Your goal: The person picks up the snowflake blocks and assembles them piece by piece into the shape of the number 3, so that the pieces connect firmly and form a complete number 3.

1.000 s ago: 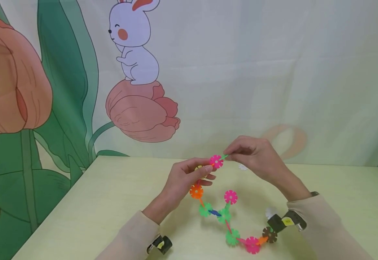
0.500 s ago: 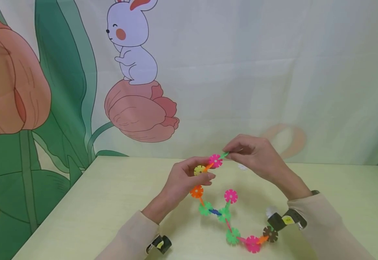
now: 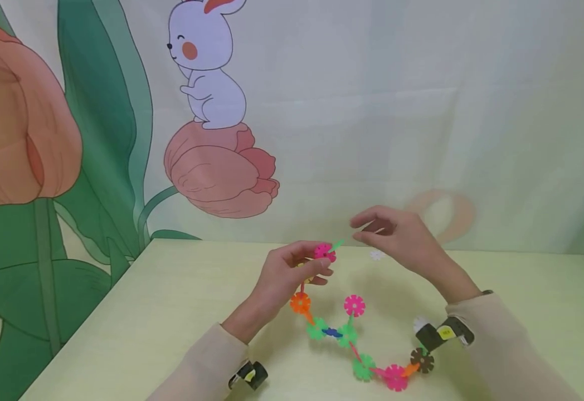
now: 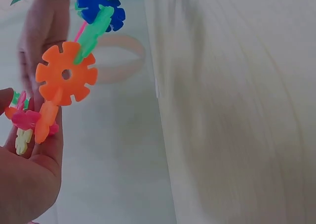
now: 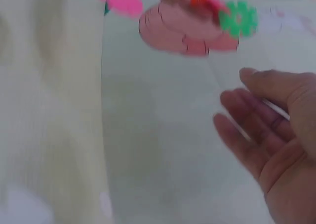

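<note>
My left hand point(image 3: 279, 284) pinches the upper end of a chain of plastic snowflake discs. Near its fingertips are a pink disc point(image 3: 320, 249) and, slotted into that, a green disc point(image 3: 338, 245) seen edge-on. A yellow disc is partly hidden by the fingers. From there the chain hangs through an orange disc point(image 4: 48, 76) and a blue disc point(image 4: 89, 0), past several green ones, to a brown disc point(image 3: 417, 362) at lower right. My right hand point(image 3: 404, 239) is apart from the green disc, its fingers loosely bent and holding nothing, as the right wrist view point(image 5: 291, 135) hand shows.
One white snowflake disc point(image 3: 376, 255) lies near the table's back edge. Another white disc point(image 3: 419, 322) is partly covered by the right wrist camera point(image 3: 428, 337). Behind the pale table point(image 3: 161, 312) hangs a cloth point(image 3: 332, 139) printed with a rabbit and tulips.
My right hand has let go of the green disc and drawn slightly away to the right. The green disc stays on the pink one, which has tilted and shifted a little left.
</note>
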`<state>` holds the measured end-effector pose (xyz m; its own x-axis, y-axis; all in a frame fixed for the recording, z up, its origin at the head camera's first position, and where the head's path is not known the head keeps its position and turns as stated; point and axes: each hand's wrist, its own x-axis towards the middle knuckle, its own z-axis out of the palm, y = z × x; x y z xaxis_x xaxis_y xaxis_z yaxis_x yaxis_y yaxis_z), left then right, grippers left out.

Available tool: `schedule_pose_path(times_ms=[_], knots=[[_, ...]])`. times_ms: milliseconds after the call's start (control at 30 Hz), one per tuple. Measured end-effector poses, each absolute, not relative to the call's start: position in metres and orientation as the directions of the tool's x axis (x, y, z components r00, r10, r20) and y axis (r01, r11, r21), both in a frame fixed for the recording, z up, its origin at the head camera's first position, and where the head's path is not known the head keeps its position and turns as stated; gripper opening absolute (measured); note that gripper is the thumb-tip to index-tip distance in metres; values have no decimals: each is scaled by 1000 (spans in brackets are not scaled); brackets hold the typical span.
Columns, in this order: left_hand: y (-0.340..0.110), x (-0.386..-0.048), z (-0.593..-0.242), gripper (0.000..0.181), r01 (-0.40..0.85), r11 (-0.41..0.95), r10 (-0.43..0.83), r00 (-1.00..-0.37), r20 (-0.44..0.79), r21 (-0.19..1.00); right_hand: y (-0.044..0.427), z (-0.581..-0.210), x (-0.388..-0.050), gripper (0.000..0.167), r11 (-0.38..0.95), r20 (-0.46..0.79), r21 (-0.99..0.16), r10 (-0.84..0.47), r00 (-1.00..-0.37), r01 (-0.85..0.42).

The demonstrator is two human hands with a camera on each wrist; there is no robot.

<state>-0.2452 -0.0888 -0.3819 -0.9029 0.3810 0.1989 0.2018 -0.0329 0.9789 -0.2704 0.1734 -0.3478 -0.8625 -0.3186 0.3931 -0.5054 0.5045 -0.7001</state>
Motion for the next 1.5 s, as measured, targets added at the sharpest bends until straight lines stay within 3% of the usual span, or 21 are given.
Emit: schedule_pose_path(times_ms=[233,367,667,900,1000,1200,1333,1500], knots=[[-89,-243,-382,30,191,-28,381,-906,187,981,214,-387,-305,27,613,187,-730,-249,-950,-304],[-89,-242,-381,31,201,-42,383,-902,201,979,222,-411,-318,30,641,73,-732,-261,-963,-230],[-88,-243,-381,30,216,-48,388,-896,217,975,215,-429,-324,32,719,158,-606,-311,-937,-341],[-88,-242,-379,31,216,-40,391,-895,214,976,211,-427,-320,19,712,125,-621,-323,-938,-328],[-89,-242,-379,30,216,-33,390,-896,212,976,212,-424,-319,20,714,91,-626,-332,-939,-314],[-90,-241,-381,27,203,-45,383,-901,205,978,215,-401,-312,16,586,1,-784,-324,-946,-202],[-88,-242,-381,25,200,-63,382,-900,209,978,206,-365,-296,22,429,96,-872,-322,-942,-235],[-88,-244,-381,26,201,-77,374,-902,215,976,184,-334,-272,24,284,209,-901,-379,-901,-329]])
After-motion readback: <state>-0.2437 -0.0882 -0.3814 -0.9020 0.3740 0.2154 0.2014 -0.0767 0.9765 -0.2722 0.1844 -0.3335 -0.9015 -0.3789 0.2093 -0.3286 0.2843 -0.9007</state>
